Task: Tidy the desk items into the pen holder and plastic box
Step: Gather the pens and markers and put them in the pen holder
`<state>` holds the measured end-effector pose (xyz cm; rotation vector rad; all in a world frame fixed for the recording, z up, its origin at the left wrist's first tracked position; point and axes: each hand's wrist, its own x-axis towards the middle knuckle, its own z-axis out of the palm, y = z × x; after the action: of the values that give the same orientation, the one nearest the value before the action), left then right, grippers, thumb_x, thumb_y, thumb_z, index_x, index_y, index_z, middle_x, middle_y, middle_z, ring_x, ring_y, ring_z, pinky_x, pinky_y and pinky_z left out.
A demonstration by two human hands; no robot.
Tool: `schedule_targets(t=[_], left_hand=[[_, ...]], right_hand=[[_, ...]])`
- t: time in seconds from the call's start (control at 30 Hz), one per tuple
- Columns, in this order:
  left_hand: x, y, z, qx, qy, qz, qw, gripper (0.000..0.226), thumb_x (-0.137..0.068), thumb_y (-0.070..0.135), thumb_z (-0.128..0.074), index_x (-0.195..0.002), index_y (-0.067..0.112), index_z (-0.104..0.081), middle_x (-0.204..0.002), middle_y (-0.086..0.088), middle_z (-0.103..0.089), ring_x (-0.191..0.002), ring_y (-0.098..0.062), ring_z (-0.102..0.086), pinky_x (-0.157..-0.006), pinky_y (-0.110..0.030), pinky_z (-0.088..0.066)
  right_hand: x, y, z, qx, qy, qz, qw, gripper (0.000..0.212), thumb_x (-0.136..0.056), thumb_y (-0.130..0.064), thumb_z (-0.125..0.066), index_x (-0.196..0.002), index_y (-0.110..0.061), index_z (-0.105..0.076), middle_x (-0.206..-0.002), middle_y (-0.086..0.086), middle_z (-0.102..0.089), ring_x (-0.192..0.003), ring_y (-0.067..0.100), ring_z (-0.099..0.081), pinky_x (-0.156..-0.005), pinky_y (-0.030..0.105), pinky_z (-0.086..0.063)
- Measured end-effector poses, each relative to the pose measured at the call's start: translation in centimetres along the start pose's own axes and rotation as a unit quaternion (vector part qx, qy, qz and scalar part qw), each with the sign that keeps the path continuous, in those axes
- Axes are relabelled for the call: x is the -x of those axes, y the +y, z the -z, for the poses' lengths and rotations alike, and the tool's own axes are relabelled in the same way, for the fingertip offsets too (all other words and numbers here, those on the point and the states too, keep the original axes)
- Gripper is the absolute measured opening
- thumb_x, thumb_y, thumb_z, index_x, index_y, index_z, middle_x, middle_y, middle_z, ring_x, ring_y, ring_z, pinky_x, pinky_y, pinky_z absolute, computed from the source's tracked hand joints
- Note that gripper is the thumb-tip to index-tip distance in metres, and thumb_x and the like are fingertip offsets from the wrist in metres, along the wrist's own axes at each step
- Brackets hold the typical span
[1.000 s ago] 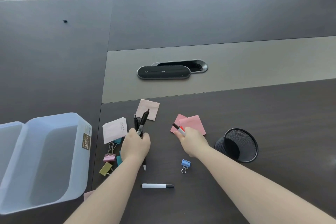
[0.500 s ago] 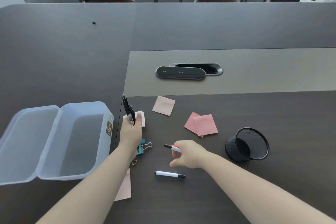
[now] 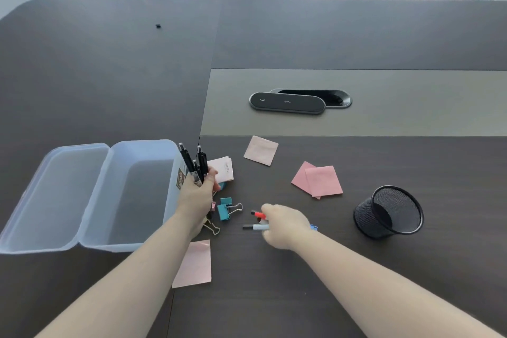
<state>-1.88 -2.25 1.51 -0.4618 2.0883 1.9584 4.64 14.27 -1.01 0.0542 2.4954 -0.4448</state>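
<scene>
My left hand (image 3: pixel 197 197) grips several black pens (image 3: pixel 195 163) upright, right beside the open translucent plastic box (image 3: pixel 115 162). My right hand (image 3: pixel 285 225) holds a red-capped marker (image 3: pixel 258 213) and closes on a black-capped white marker (image 3: pixel 253 226) low over the table. The black mesh pen holder (image 3: pixel 388 212) lies tilted to the right of that hand. Teal binder clips (image 3: pixel 226 208) and a gold clip (image 3: pixel 212 226) lie between my hands. A blue clip (image 3: pixel 314 227) peeks out behind my right wrist.
Pink sticky notes lie scattered: a pale one (image 3: pixel 260 150), a pair (image 3: pixel 318 180), a stack (image 3: pixel 223 169) near my left hand, one (image 3: pixel 193 263) under my left forearm. A black oval device (image 3: pixel 286 103) sits by a cable port farther back. Brown chairs stand beyond the table.
My right hand dropped onto the white marker and has closed on it beside the red one. My left hand shifted slightly left toward the box with the pens.
</scene>
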Motion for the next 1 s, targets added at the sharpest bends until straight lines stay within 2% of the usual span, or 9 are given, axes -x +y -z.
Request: schedule_targets(t=[0.13, 0.27, 0.4, 0.53, 0.6, 0.67, 0.73, 0.87, 1.0], left_hand=[[0.0, -0.5, -0.2, -0.05, 0.002, -0.014, 0.999, 0.016, -0.093, 0.025, -0.056, -0.078, 0.03, -0.052, -0.071, 0.003, -0.047, -0.065, -0.014, -0.043, -0.06, -0.028, -0.038], [0.0, 0.0, -1.1, -0.089, 0.007, -0.023, 0.996, 0.029, -0.088, 0.037, -0.061, -0.07, 0.023, -0.044, -0.07, 0.004, -0.044, -0.07, -0.021, -0.043, -0.07, -0.034, -0.038], [-0.1, 0.9, -2.9, -0.071, -0.016, 0.009, 0.997, 0.035, -0.091, 0.046, -0.051, -0.065, 0.024, -0.043, -0.065, 0.002, -0.041, -0.065, -0.019, -0.04, -0.069, -0.03, -0.034], [0.8, 2.4, -6.2, -0.041, -0.037, -0.026, 0.998, 0.033, -0.095, 0.037, -0.05, -0.071, 0.017, -0.04, -0.06, 0.0, -0.04, -0.056, -0.015, -0.039, -0.056, -0.024, -0.032], [2.0, 3.5, -8.8, -0.03, -0.062, -0.052, 0.996, 0.021, -0.095, 0.032, -0.053, -0.081, 0.016, -0.048, -0.064, 0.0, -0.045, -0.059, -0.013, -0.043, -0.058, -0.022, -0.037], [3.2, 4.5, -11.7, -0.022, -0.105, -0.069, 0.992, 0.017, -0.095, 0.028, -0.053, -0.09, 0.011, -0.051, -0.067, -0.001, -0.047, -0.06, -0.012, -0.045, -0.056, -0.019, -0.041], [4.6, 5.3, -14.8, -0.006, -0.151, -0.07, 0.986, 0.016, -0.095, 0.026, -0.054, -0.089, 0.012, -0.05, -0.066, -0.002, -0.048, -0.059, -0.013, -0.047, -0.052, -0.022, -0.043], [7.9, 5.5, -21.2, -0.035, -0.227, -0.069, 0.971, 0.018, -0.093, 0.032, -0.054, -0.085, 0.018, -0.049, -0.067, -0.003, -0.051, -0.058, -0.012, -0.049, -0.055, -0.022, -0.04], [10.1, 4.4, -25.7, -0.038, -0.278, -0.047, 0.959, 0.015, -0.093, 0.03, -0.056, -0.086, 0.019, -0.048, -0.074, -0.006, -0.051, -0.053, -0.006, -0.049, -0.049, -0.015, -0.041]], right_hand=[[-0.9, 0.6, 0.2, -0.09, 0.064, -0.015, 0.994, 0.014, -0.094, -0.025, -0.042, -0.09, -0.019, -0.03, -0.087, 0.003, -0.052, -0.079, 0.031, -0.049, -0.067, 0.035, -0.039], [-0.9, 1.2, 1.1, -0.15, 0.104, 0.003, 0.983, 0.022, -0.097, -0.036, -0.045, -0.096, -0.016, -0.035, -0.084, 0.002, -0.049, -0.075, 0.029, -0.045, -0.064, 0.032, -0.036], [-0.1, 2.5, 2.2, -0.259, 0.145, -0.003, 0.955, 0.038, -0.091, -0.045, -0.053, -0.069, -0.021, -0.033, -0.062, -0.005, -0.037, -0.064, 0.023, -0.036, -0.06, 0.032, -0.03], [2.3, 4.0, 4.9, -0.406, 0.255, 0.031, 0.877, 0.047, -0.09, -0.04, -0.058, -0.063, -0.018, -0.026, -0.059, -0.002, -0.027, -0.054, 0.023, -0.03, -0.058, 0.031, -0.028], [3.9, 5.6, 6.8, -0.469, 0.319, 0.014, 0.823, 0.045, -0.089, -0.04, -0.06, -0.066, -0.013, -0.032, -0.059, 0.0, -0.029, -0.053, 0.02, -0.035, -0.057, 0.028, -0.032], [5.7, 7.9, 8.4, -0.502, 0.377, -0.017, 0.778, 0.052, -0.087, -0.043, -0.062, -0.065, -0.005, -0.035, -0.058, 0.003, -0.032, -0.057, 0.02, -0.035, -0.057, 0.035, -0.036], [7.2, 10.9, 9.1, -0.518, 0.415, -0.047, 0.747, 0.059, -0.085, -0.046, -0.062, -0.072, 0.007, -0.04, -0.061, 0.012, -0.039, -0.057, 0.023, -0.039, -0.057, 0.036, -0.041], [9.3, 15.6, 8.4, -0.519, 0.44, -0.11, 0.725, 0.056, -0.085, -0.05, -0.061, -0.074, 0.002, -0.042, -0.063, 0.014, -0.045, -0.058, 0.024, -0.043, -0.063, 0.041, -0.046], [9.9, 17.6, 7.3, -0.546, 0.435, -0.126, 0.705, 0.039, -0.087, -0.044, -0.061, -0.074, -0.009, -0.047, -0.065, 0.012, -0.049, -0.056, 0.02, -0.046, -0.061, 0.035, -0.044]])
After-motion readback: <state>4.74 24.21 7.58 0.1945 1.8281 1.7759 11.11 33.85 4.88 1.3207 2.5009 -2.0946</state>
